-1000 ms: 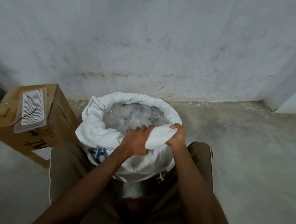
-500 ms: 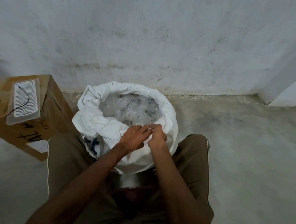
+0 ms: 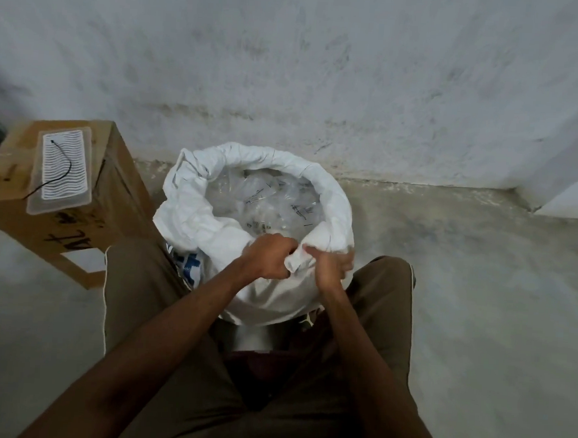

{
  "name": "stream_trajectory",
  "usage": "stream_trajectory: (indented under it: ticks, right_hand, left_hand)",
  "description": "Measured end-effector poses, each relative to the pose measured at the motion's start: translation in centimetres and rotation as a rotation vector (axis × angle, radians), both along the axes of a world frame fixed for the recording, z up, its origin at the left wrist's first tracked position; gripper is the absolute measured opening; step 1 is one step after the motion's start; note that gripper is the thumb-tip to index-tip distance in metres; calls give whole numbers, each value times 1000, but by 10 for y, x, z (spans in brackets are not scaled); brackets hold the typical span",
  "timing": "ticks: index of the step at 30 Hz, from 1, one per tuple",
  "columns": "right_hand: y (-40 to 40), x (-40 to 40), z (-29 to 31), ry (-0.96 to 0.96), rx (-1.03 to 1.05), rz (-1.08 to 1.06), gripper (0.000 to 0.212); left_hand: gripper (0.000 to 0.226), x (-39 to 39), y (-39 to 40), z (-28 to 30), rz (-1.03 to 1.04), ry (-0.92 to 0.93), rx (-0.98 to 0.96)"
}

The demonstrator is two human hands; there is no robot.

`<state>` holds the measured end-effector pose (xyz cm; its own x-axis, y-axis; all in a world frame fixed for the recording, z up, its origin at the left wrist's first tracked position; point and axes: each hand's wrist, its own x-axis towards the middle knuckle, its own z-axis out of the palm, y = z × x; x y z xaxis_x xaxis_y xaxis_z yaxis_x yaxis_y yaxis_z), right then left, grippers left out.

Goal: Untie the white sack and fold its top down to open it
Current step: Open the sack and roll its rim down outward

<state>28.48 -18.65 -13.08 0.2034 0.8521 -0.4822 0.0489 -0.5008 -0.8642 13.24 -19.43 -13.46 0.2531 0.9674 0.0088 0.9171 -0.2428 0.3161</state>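
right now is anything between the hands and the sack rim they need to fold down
Nothing visible. The left hand and right hand both already pinch the near rim of the white sack, side by side.

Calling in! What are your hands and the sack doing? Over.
Both hands, left hand and right hand, pinching near rim. White sack open, top rolled down. Nothing blocking.

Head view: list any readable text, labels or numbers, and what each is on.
Nothing here reads cleanly.
Cardboard box: black handwritten marks on its side, seen at an angle; not readable with certainty.
White sack: blue print low on its near left side, partly hidden by folds; unreadable.
Clear plastic bags inside the sack: small dark print, too small to read.
Clear packet on the box: wavy lines only, no text.
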Motion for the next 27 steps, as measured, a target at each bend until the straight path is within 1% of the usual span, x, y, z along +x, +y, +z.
stream_trajectory:
  ticks: [1, 2, 3, 4, 5, 6, 7, 8, 9, 12, 13, 15, 16, 18, 19, 20, 21, 22, 24, 25, 26, 27]
  right_hand:
    - [2, 5, -5, -338, 239, 74, 118]
    - [5, 14, -11, -630, 509, 228, 119]
    - [5, 19, -7, -868, 720, 452, 116]
    - [9, 21, -3, -1044, 831, 711, 111]
    - [16, 22, 2, -1186, 857, 940, 101]
    - [24, 18, 6, -1288, 849, 1088, 83]
    - [31, 13, 7, -1346, 843, 1157, 66]
    - [36, 9, 8, -1376, 854, 1179, 54]
    - [40, 5, 6, -1381, 874, 1203, 49]
    - [47, 12, -16, -1395, 970, 1241, 42]
    - [48, 18, -26, -1431, 1028, 1231, 36]
    - [46, 26, -48, -1445, 1181, 1181, 18]
    - [44, 25, -59, -1427, 1234, 1162, 16]
    - [38, 21, -69, -1405, 1286, 1108, 20]
    - [35, 17, -65, -1364, 1230, 1094, 21]
    - [34, 13, -58, -1292, 1119, 1104, 20]
    - [35, 9, -50, -1197, 988, 1131, 24]
    - [36, 4, -39, -1097, 871, 1156, 35]
    - [37, -5, -25, -919, 746, 1187, 63]
    - [39, -12, -19, -879, 688, 1210, 76]
    - [42, -18, -16, -888, 647, 1249, 84]
    - [45, -24, -15, -923, 634, 1306, 85]
  left_hand:
    - [24, 1, -1, -2, 0, 20, 63]
    - [21, 2, -2, -4, -10, 48, 105]
    - [23, 1, -3, -7, -30, 72, 140]
    - [29, -1, -5, -9, -54, 92, 169]
    - [36, -3, -7, -12, -77, 99, 215]
    - [40, -4, -11, -13, -102, 102, 254]
    - [41, -5, -14, -15, -131, 105, 296]
    - [41, -5, -18, -15, -144, 99, 318]
    - [42, -7, -21, -18, -149, 79, 352]
    - [44, -19, -26, -16, -115, -24, 358]
    - [44, -26, -25, -14, -104, -1, 352]
    - [51, -43, -23, -6, -81, 187, 307]
    - [52, -50, -22, -3, -83, 266, 251]
    - [47, -57, -22, -2, -145, 396, 157]
    - [42, -58, -23, -6, -197, 465, 165]
    - [36, -59, -25, -12, -241, 513, 198]
    - [30, -60, -26, -17, -286, 525, 274]
    - [27, -62, -26, -22, -330, 514, 366]
    - [24, -65, -24, -33, -416, 491, 565]
    - [24, -66, -23, -37, -452, 486, 627]
    - [23, -64, -24, -40, -487, 481, 640]
    - [23, -62, -24, -42, -524, 474, 634]
